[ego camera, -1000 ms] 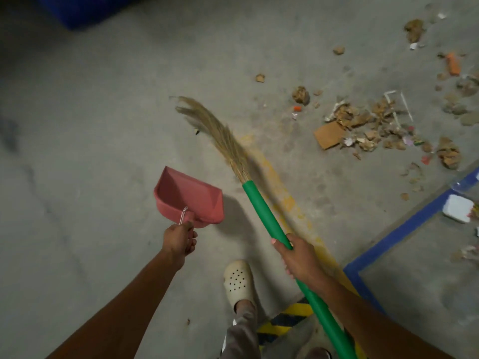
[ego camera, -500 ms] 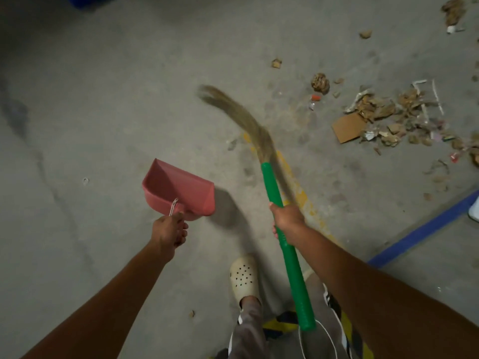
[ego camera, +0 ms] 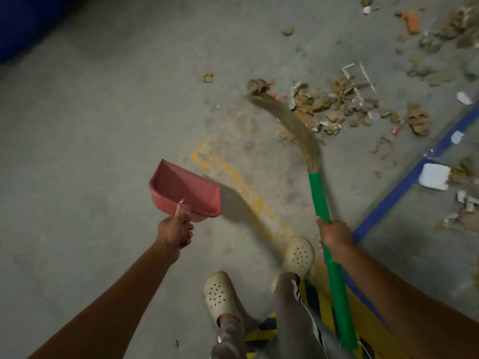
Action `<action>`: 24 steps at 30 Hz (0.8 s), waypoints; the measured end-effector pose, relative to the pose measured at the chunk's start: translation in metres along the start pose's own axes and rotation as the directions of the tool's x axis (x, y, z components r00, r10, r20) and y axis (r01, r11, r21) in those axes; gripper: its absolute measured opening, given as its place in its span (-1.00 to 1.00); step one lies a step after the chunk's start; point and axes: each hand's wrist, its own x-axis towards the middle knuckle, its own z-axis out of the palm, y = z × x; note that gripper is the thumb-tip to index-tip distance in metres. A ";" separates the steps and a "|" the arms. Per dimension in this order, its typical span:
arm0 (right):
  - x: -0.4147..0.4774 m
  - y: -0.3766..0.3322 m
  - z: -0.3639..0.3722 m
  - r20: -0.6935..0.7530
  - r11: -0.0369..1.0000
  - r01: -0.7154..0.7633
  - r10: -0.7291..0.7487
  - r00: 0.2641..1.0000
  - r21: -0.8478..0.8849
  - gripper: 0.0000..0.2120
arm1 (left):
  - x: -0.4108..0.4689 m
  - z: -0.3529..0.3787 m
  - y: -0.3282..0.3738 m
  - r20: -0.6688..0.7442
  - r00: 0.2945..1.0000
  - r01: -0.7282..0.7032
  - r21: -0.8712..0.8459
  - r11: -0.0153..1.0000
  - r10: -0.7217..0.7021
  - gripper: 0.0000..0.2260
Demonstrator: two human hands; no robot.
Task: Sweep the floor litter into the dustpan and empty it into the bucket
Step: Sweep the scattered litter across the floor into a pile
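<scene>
My left hand (ego camera: 174,232) grips the handle of a red dustpan (ego camera: 184,189), held just above the concrete floor with its mouth facing away and left. My right hand (ego camera: 335,233) is closed around the green handle of a straw broom (ego camera: 319,193). The blurred, bent bristles (ego camera: 286,117) touch the left edge of a litter pile (ego camera: 334,104) of brown scraps, cardboard bits and white strips. More litter (ego camera: 451,32) lies at the top right. The dustpan looks empty and sits well left of the pile. No bucket is identifiable.
A dark blue object (ego camera: 23,24) fills the top left corner. A blue floor line (ego camera: 404,187) runs diagonally on the right, with a white block (ego camera: 434,176) and more scraps beyond it. A worn yellow line (ego camera: 241,190) crosses the middle. My two feet in pale clogs (ego camera: 220,294) stand at the bottom.
The broom head has swung from the left of the yellow line rightward into the litter pile. I have stepped closer to the pile. The dustpan stays in my left hand.
</scene>
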 end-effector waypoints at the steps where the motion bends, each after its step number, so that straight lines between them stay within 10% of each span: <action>1: 0.008 0.004 -0.011 -0.003 0.999 -0.031 0.031 1.000 0.024 -0.54 | -0.002 0.016 0.006 0.009 1.000 -0.005 0.020 1.000 0.005 -0.87; 17: 0.105 0.052 -0.194 -0.033 0.775 -0.215 0.290 0.956 0.594 -0.61 | -0.061 0.288 0.082 0.251 0.963 -0.168 0.281 0.945 0.097 -0.83; 24: 0.094 0.092 -0.227 -0.288 0.908 -0.072 0.205 0.935 0.413 -0.58 | -0.088 0.348 0.092 0.358 0.929 -0.211 0.294 0.932 0.098 -0.84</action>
